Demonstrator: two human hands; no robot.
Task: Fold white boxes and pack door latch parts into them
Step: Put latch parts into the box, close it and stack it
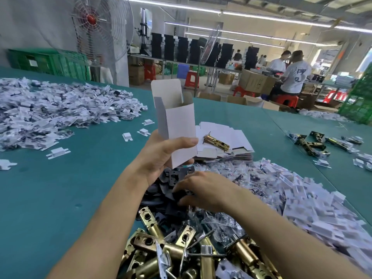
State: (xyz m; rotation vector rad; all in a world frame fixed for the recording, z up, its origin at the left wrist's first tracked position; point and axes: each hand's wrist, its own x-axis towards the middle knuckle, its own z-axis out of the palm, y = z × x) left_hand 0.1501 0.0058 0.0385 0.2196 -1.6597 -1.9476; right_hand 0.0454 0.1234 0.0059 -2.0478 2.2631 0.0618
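Above the green table [80, 178], raised left hand [161, 156] clasps white box [179, 127]; right hand [203, 188] pinches black plate [180, 195].

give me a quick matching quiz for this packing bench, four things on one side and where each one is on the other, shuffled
Things:
1. white folded cardboard box
2. lone brass latch bolt
3. black metal plates
4. green plastic crate

Places:
a. lying on the stack of flat white box blanks
b. far left, beyond the teal table
c. upright in the left hand, top flap open
d. under the right hand

Pairs: 1-c, 2-a, 3-d, 4-b
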